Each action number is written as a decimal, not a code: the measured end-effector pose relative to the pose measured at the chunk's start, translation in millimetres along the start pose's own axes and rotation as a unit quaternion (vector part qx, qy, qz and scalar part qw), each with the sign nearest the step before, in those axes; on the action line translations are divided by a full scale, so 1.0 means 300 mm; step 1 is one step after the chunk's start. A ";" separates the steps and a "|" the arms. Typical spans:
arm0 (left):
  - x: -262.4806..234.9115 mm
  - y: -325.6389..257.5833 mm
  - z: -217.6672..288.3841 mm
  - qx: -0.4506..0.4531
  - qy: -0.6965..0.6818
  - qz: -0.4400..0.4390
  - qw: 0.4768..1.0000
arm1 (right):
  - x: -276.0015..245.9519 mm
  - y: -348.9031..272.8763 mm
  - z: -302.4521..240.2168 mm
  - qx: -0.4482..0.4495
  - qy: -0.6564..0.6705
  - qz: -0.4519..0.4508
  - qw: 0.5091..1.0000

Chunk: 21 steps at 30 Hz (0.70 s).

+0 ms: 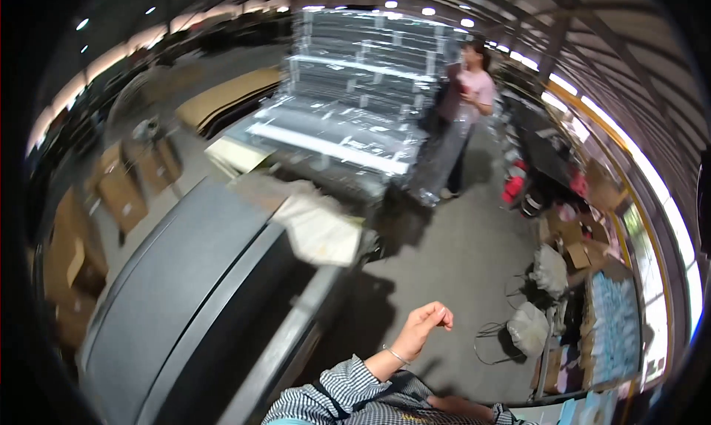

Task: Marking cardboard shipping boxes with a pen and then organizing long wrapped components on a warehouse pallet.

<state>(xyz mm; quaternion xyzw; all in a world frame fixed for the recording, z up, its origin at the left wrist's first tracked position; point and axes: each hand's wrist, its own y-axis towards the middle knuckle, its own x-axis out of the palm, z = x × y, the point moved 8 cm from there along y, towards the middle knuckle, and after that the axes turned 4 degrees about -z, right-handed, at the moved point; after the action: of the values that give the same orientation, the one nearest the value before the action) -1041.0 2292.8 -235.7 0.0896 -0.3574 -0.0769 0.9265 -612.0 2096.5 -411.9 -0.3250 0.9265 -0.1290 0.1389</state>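
From the head view, here's the left hand, out at 5 o'clock: fingers folded in, thumb up against them, the hand closed down narrow with the palm bare as far as it shows. It touches nothing, hanging in the air over the grey floor. Down at the lower edge, near 5 o'clock, the right hand is mostly tucked against the body; how wide it is, or what it holds, I cannot tell.

On to the markings: small yellow marks sit on the shirt front, too small to read, and pale patches dot the clear-wrapped stack at 12 o'clock, all blurred.

Now the pose: the left forearm climbs from 6 o'clock towards 5, wrist slightly bent, a thin bracelet round it, checked sleeve pushed back. The right forearm comes in low from the right, pointing inward.

The nearest big thing to the left hand is the long grey bench, spreading across 7 to 8 o'clock, well apart from the fingers, with a whitish sheet draped over its far end. A co-worker stands at 1 o'clock, beside the stack.
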 end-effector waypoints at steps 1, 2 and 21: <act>-0.005 0.143 -0.067 -0.015 0.001 -0.024 1.000 | -0.042 0.092 0.027 -0.004 -0.024 -0.002 1.000; -0.045 0.281 -0.148 -0.042 -0.031 0.007 0.999 | -0.103 0.223 0.045 -0.007 -0.049 -0.012 0.999; -1.252 1.454 -0.648 -0.368 0.020 0.346 0.863 | -1.239 2.435 -0.949 -0.123 0.156 0.226 0.954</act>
<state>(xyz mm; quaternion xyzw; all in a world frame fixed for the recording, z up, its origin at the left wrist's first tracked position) -1150.7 2816.0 -524.4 -0.3858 -0.2924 0.1245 0.8661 -844.2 2927.9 -323.8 -0.0979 0.9945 -0.0286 -0.0231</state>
